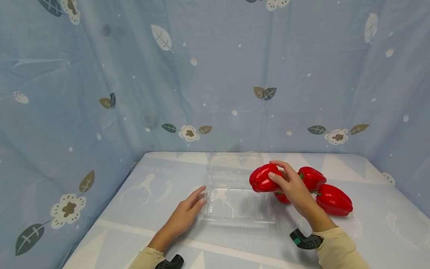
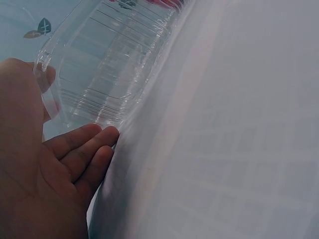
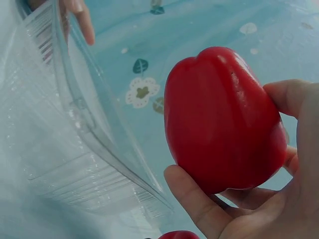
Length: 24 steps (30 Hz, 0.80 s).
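My right hand (image 1: pixel 292 186) holds a glossy red bell pepper (image 1: pixel 263 178) above the right side of a clear plastic clamshell box (image 1: pixel 235 220). In the right wrist view, thumb and fingers spread around the pepper (image 3: pixel 224 119), its lobed end facing away from the palm. The box lies with its lid (image 1: pixel 233 162) folded back toward the wall. At the box's left edge, my left hand (image 1: pixel 184 215) holds the rim between thumb and forefinger. The left wrist view has the other fingers (image 2: pixel 87 154) extended beside the box wall (image 2: pixel 109 74).
Three more red bell peppers lie right of the box: one (image 1: pixel 311 178) behind the right hand, one (image 1: pixel 334 200) nearer the front, and one (image 1: pixel 282 197) partly hidden beneath the hand. A patterned cloth covers the table (image 1: pixel 134 209). Blue printed curtains (image 1: pixel 218 74) stand behind and at both sides.
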Motion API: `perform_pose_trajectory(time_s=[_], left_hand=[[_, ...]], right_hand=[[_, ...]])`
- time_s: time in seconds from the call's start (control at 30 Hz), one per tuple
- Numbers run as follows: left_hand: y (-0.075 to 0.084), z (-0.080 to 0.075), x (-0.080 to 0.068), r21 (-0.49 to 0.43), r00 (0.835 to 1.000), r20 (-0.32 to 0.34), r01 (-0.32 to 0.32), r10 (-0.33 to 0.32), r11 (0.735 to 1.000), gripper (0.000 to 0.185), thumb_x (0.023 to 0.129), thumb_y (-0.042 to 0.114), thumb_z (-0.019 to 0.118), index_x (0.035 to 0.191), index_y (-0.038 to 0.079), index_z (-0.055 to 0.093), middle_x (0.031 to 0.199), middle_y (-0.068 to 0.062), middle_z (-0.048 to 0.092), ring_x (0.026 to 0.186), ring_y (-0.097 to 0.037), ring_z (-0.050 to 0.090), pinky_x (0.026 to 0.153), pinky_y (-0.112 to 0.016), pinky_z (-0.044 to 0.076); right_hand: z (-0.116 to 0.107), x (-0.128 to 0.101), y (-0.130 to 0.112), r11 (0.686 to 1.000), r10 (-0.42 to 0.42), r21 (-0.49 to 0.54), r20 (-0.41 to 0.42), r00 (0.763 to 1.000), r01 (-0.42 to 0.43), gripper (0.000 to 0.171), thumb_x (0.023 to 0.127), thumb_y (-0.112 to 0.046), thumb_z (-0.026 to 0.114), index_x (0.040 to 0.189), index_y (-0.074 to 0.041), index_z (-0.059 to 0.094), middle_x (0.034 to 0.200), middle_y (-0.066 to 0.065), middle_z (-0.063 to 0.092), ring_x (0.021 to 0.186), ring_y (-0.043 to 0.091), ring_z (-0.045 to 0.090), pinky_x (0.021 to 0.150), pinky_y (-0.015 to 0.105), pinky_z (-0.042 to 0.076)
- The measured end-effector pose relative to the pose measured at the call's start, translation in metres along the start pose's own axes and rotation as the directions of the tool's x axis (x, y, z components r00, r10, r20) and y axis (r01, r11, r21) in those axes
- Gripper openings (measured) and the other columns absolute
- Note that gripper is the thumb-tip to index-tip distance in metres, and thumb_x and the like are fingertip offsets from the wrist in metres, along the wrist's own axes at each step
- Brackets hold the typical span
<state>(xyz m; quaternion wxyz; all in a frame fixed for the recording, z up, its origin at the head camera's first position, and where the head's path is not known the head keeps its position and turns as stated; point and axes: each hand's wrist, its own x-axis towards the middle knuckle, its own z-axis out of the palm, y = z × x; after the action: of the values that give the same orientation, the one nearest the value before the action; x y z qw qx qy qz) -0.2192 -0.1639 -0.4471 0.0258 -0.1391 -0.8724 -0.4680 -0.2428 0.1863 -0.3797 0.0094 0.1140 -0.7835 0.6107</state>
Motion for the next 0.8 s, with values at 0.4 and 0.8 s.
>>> perform_pose_trajectory(time_s=[0.4, 0.8], left_hand=[[0.0002, 0.0, -0.0007, 0.004, 1.0, -0.003, 0.004, -0.004, 1.0, 0.049, 0.1, 0.038, 0.048, 0.147, 0.028, 0.037, 0.134, -0.006, 0.055, 0.123, -0.023, 0.052, 0.103, -0.047, 0.038], [0.0006, -0.0003, -0.001, 0.004, 1.0, -0.002, -0.009, 0.009, 1.0, 0.05, 0.099, 0.037, 0.049, 0.147, 0.027, 0.038, 0.135, -0.007, 0.054, 0.124, -0.023, 0.051, 0.103, -0.047, 0.039]], right_hand=[[0.0057, -0.0024, -0.0032, 1.0, -0.008, -0.013, 0.018, 1.0, 0.008, 0.065, 0.089, -0.039, 0.065, 0.146, -0.03, 0.036, 0.142, 0.013, 0.041, 0.123, 0.037, 0.044, 0.083, 0.04, 0.054], [0.0076, -0.0047, -0.003, 1.0, 0.012, 0.014, 0.105, 0.994, -0.014, 0.082, 0.08, -0.032, 0.076, 0.147, -0.037, 0.029, 0.139, 0.011, 0.043, 0.125, 0.037, 0.043, 0.089, 0.051, 0.049]])
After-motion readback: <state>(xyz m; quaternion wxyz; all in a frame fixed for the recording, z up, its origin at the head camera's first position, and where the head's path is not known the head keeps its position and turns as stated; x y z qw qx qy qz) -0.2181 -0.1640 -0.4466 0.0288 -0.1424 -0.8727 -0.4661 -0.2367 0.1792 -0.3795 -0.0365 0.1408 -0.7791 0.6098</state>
